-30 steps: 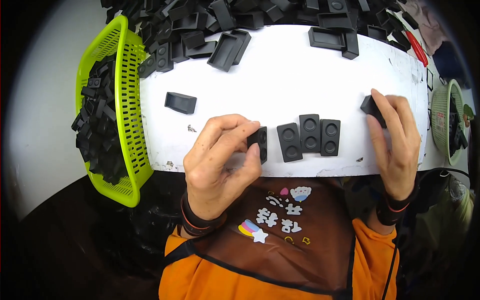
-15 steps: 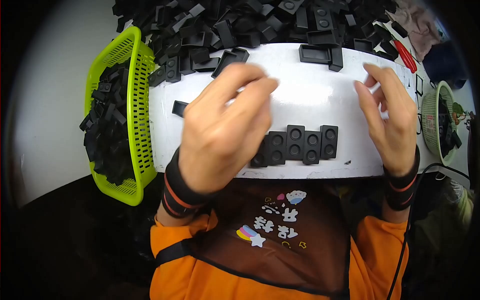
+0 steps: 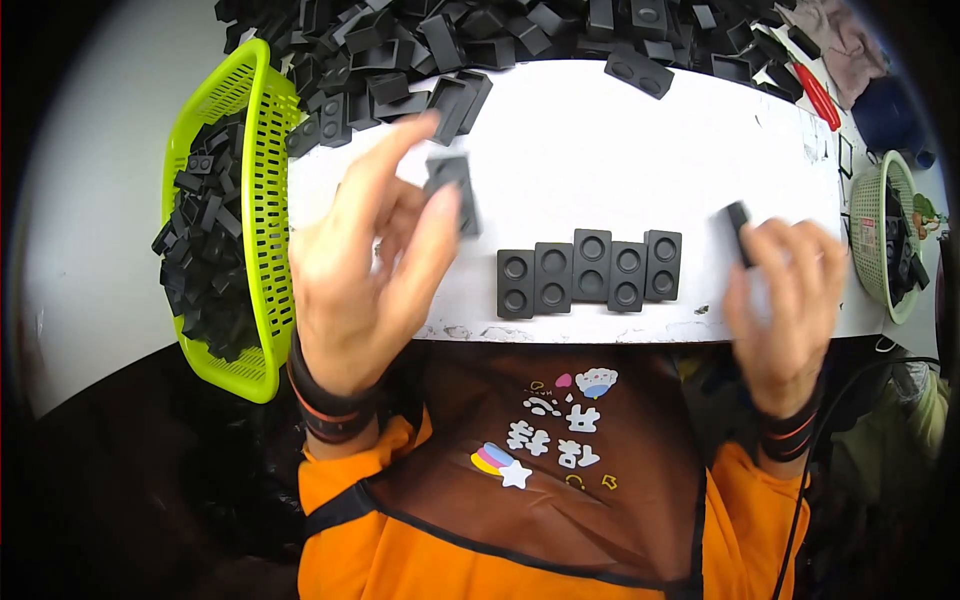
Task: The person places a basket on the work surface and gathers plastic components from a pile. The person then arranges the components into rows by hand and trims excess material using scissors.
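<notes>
My left hand (image 3: 365,265) is over the left part of the white board, blurred, with its index finger and thumb spread apart. A small black rectangular block (image 3: 462,205) shows at the thumb tip, partly behind it; no finger visibly closes round it. At the right, my right hand (image 3: 790,290) has its fingers closed on another black block (image 3: 738,235), seen nearly edge-on. Between the hands several black blocks, each with two round recesses, stand side by side in an uneven row (image 3: 590,270) near the board's front edge.
A heap of black blocks (image 3: 440,40) covers the board's far side, with one block (image 3: 638,74) at its front. Left is a green basket (image 3: 272,200) of blocks; right, a pale basket (image 3: 873,240). A red-handled tool (image 3: 818,98) lies far right.
My left hand has moved left, and its fingers have spread; a block now shows at its thumb. My right hand has come lower and now holds a block. The far right-hand blocks lie differently.
</notes>
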### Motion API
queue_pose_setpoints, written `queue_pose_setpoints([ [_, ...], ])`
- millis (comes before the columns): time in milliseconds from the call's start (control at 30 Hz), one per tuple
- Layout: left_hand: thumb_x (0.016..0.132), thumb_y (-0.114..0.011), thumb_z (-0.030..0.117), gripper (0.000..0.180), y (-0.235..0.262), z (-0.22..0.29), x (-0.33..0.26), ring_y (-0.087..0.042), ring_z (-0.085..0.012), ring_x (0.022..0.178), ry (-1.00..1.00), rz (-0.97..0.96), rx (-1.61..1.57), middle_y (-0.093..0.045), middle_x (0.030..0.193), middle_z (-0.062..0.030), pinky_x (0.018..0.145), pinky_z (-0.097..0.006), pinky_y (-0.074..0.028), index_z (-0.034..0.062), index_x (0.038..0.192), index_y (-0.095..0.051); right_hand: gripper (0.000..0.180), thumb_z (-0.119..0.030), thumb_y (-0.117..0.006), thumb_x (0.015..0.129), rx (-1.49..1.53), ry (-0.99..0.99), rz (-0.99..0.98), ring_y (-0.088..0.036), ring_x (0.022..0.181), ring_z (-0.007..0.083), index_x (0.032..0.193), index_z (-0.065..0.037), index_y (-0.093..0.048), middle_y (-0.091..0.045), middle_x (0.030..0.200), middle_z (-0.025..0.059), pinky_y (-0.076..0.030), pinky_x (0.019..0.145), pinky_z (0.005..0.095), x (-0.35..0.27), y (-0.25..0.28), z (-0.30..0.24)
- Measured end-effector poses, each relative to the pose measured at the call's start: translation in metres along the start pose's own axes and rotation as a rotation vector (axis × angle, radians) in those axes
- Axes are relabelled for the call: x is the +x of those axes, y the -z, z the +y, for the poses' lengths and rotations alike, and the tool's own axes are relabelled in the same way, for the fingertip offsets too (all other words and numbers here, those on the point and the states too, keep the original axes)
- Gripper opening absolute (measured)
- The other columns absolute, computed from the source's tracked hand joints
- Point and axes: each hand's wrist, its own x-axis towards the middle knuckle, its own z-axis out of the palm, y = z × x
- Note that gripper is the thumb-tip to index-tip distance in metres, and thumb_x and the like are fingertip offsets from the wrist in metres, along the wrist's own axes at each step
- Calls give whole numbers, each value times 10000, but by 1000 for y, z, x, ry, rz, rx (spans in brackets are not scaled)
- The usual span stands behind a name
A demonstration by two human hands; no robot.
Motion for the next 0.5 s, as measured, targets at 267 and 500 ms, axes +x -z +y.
queue_pose_setpoints([
  [267, 727, -816, 221, 560, 5, -14, -47, -581, -264, 812, -69, -161, 170, -591, 916, -114, 702, -358, -469, -30, 1185, -612, 794, -293, -823, 678, 364, -187, -207, -523, 1081, 351, 1306, 65, -493, -502, 1258, 227, -427, 920, 454, 1, 3, -15],
  [500, 635, -796, 485, 778, -43, -1, -28, -552, -258, 964, -375, -234, 285, -556, 1101, -102, 816, -377, -429, 49, 1250, -605, 679, -285, -784, 665, 466, 18, -312, -499, 1013, 305, 1263, -42, -575, -543, 1209, 107, -393, 882, 411, 19, -25, -27],
])
